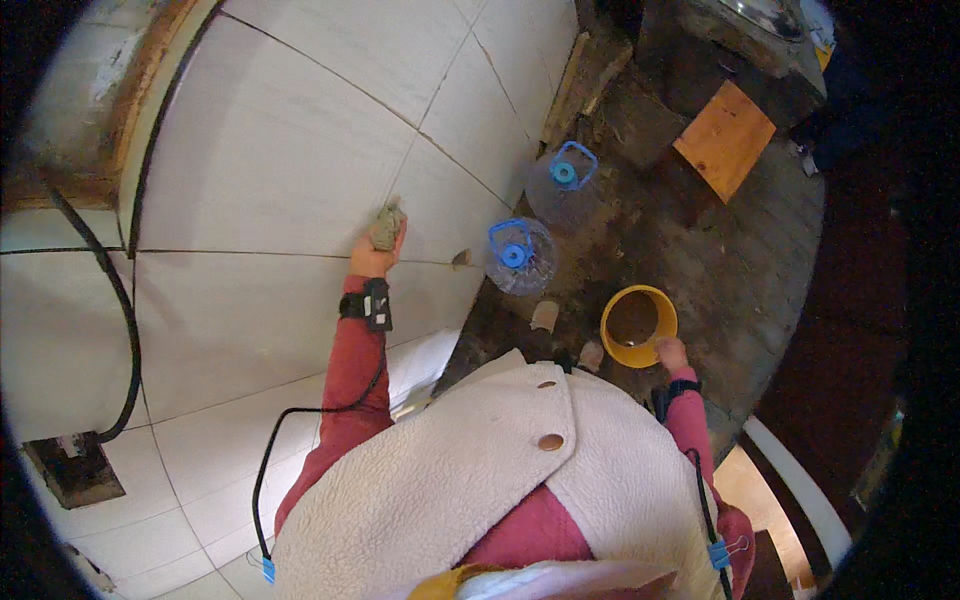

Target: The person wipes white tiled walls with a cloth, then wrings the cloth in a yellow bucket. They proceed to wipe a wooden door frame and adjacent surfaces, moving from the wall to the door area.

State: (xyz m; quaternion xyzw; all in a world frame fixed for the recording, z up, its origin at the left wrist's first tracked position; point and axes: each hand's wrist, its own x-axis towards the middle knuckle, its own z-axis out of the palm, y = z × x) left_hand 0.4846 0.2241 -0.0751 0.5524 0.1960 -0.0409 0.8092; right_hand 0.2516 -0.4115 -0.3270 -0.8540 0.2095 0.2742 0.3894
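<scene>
My left hand [373, 259] is pressed up to a white tiled wall [300, 150], its fingers around a crumpled grey-green cloth [388, 226]. The cloth meets the tiles just below a grout joint. On my right, my right hand [671, 352] grips the rim of a round yellow bucket [609, 324]. The bucket's inside looks brown, and what it contains is hard to tell. Both wrists carry black straps, and a device sits on the left one.
Two clear plastic water jugs with blue handles, a nearer one [517, 259] and a farther one [562, 191], stand along the wall. A wooden board [726, 142] lies beyond on the dark floor [690, 255]. A black cable [124, 322] runs down the wall to a box [75, 469].
</scene>
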